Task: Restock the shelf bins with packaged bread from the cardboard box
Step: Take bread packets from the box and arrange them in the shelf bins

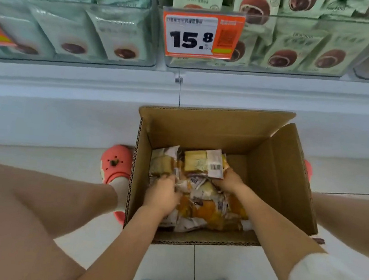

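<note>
Bread pkts (196,187) in cardboard box (267,172): light, squashy, slick film. We take pkt edges w/ both hands; left hand (161,194) fingers curled on pkts, right hand (228,179) pinching top pkt.

Bread packets (197,196) heaped in open box (275,164)

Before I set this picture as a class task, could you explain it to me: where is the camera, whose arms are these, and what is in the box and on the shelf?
There is no machine here. The one picture comes from a wide-angle camera worn on a person's head, looking forward and down.

The person crouches on a pale tiled floor before an open brown cardboard box. A pile of crinkly clear-and-white bread packets covers part of its bottom.

The left hand grips packets at the pile's left. The right hand holds a packet with a barcode label.

Above, clear plastic shelf bins hold pale green snack packets, behind an orange price tag reading 15.8. A coral clog shoe stands left of the box.
</note>
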Demonstrator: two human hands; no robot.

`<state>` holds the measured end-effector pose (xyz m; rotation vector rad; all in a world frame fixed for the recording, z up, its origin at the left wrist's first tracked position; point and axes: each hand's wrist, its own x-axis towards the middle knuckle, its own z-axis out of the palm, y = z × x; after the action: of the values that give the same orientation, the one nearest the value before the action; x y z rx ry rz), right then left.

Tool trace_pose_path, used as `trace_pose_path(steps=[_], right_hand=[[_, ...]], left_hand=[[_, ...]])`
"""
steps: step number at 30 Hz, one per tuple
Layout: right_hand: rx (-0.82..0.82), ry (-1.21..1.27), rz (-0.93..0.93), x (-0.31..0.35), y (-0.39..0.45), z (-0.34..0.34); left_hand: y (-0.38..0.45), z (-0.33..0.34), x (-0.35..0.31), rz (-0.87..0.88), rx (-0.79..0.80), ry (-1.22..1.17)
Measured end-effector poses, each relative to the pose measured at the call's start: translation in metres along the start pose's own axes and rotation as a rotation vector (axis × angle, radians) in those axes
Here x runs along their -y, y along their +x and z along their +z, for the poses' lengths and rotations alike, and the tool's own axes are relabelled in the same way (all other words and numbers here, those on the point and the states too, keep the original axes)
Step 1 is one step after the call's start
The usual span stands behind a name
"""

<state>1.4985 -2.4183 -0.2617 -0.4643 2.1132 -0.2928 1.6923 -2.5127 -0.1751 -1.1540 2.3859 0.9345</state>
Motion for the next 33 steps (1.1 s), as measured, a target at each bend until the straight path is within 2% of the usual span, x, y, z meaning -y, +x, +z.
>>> trace_pose_path(steps=[3, 6, 8, 13, 16, 18, 23, 26, 28, 29, 30, 33], right_hand=[[-0.013, 0.318, 0.154, 0.004, 0.011, 0.01], [-0.034, 0.474, 0.294, 0.008, 0.013, 0.012], [-0.031, 0.508, 0.304, 0.012, 0.011, 0.012], [-0.078, 0.675, 0.191, 0.029, -0.016, 0.002], [-0.179, 0.561, 0.031, 0.04, -0.047, -0.009], [-0.206, 0.575, -0.042, 0.048, -0.069, -0.016], [-0.077, 0.741, -0.118, 0.073, -0.124, -0.035], [0.049, 0.821, -0.182, 0.077, -0.155, -0.044], [0.031, 0.713, -0.239, 0.075, -0.168, -0.053], [-0.019, 0.606, -0.281, 0.073, -0.17, -0.061], [-0.097, 0.476, -0.335, 0.07, -0.17, -0.07], [-0.323, 0.132, -0.547, 0.073, -0.162, -0.103]], left_hand=[[0.005, 0.0, 0.0, -0.011, -0.034, -0.088], [0.007, 0.001, -0.001, -0.026, -0.038, -0.1], [0.009, 0.002, -0.002, -0.044, -0.033, -0.097], [0.006, 0.006, 0.003, -0.051, -0.039, -0.033], [0.004, 0.013, 0.007, -0.052, -0.042, 0.025], [0.005, 0.013, 0.004, 0.004, -0.083, -0.031], [0.002, 0.0, -0.026, 0.212, -0.099, -0.384], [-0.008, 0.002, -0.032, 0.284, -0.291, -0.442], [-0.013, -0.001, -0.034, 0.261, -0.431, -0.476], [-0.015, -0.005, -0.035, 0.224, -0.436, -0.566], [-0.017, -0.011, -0.037, 0.164, -0.381, -0.71], [-0.02, -0.032, -0.042, 0.019, 0.004, -1.104]])
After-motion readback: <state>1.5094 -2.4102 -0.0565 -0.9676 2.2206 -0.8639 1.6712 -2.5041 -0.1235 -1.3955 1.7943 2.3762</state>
